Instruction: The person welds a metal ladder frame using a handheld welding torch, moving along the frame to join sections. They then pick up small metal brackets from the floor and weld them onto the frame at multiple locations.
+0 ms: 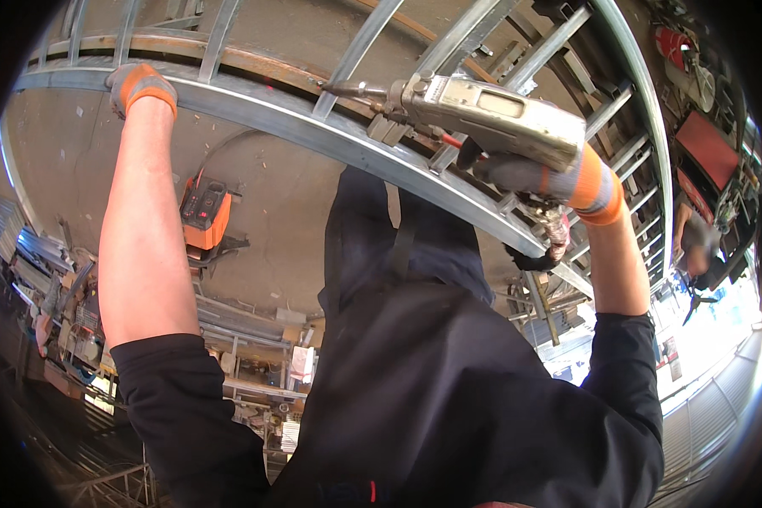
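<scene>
A galvanised metal frame of long rails and short crossbars stretches across the view in front of me. My left hand, in a grey and orange glove, is closed over its near rail at the far left. My right hand, gloved alike, is wrapped around the grip of a silver handheld laser welding gun. The gun's narrow nozzle points left, its tip beside a crossbar where it joins the rail. A small red light spot shows on the frame left of the tip. My right fingers are partly hidden by the gun's body.
An orange and black machine stands on the floor left of my legs, a cable running from it. A curved rail with several rungs rises at the right. Another person is at far right near a red panel. Metal stock clutters the lower left.
</scene>
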### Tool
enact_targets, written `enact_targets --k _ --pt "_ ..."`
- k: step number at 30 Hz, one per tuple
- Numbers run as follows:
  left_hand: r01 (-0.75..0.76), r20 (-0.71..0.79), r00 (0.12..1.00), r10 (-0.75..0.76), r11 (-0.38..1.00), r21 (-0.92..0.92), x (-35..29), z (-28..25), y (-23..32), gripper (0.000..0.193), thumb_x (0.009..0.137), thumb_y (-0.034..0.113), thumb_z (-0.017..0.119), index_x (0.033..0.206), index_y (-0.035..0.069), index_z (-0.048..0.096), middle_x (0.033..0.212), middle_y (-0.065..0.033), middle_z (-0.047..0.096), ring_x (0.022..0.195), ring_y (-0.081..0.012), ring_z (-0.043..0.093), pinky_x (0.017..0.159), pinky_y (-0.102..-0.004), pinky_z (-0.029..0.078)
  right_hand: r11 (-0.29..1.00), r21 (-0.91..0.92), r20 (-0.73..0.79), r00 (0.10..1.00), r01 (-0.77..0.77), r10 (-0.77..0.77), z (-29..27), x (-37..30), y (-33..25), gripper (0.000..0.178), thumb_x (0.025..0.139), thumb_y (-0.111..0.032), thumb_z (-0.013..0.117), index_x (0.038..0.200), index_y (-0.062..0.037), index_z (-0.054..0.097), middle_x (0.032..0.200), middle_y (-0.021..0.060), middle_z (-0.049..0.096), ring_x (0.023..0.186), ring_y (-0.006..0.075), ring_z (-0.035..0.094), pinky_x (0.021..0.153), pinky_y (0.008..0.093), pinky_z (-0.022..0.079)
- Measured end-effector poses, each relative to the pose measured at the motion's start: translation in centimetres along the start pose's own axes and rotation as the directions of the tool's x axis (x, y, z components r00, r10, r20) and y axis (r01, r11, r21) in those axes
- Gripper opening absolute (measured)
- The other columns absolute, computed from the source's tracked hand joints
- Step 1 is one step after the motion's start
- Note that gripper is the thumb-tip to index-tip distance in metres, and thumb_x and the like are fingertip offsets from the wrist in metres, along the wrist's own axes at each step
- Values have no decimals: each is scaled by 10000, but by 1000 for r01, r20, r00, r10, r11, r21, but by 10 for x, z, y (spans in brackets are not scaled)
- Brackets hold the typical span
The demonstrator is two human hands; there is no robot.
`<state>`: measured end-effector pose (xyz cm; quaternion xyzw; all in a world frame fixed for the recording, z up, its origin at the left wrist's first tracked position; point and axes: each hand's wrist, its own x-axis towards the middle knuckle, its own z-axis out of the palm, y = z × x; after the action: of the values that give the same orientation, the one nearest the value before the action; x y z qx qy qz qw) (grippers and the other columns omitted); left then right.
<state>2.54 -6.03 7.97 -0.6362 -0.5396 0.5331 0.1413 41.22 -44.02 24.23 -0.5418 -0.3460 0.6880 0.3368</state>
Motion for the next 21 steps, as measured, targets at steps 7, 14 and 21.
enact_targets --k 7,14,21 --pt "-57 10 998 56 994 96 -8 -7 -1 553 959 385 735 1350 3 654 1315 -133 640 1170 -257 705 871 -380 642 988 -114 127 988 107 -93 3 20 23 570 844 -8 857 1384 9 672 1181 98 776 1018 139 728 916 313 591" --pt "-80 -10 997 82 989 126 -14 -10 -2 529 969 399 719 1335 18 679 1311 -138 647 1146 -253 707 859 -388 643 999 -26 119 992 -39 42 5 18 21 566 849 -14 830 1390 15 666 1189 97 777 1029 138 717 925 318 588" --pt "-73 24 997 70 990 120 -15 -13 -2 552 971 392 721 1355 0 658 1323 -170 642 1150 -258 710 861 -391 645 997 -62 158 987 48 -38 1 21 27 617 865 -10 855 1439 3 632 1239 119 765 1043 158 752 939 334 621"
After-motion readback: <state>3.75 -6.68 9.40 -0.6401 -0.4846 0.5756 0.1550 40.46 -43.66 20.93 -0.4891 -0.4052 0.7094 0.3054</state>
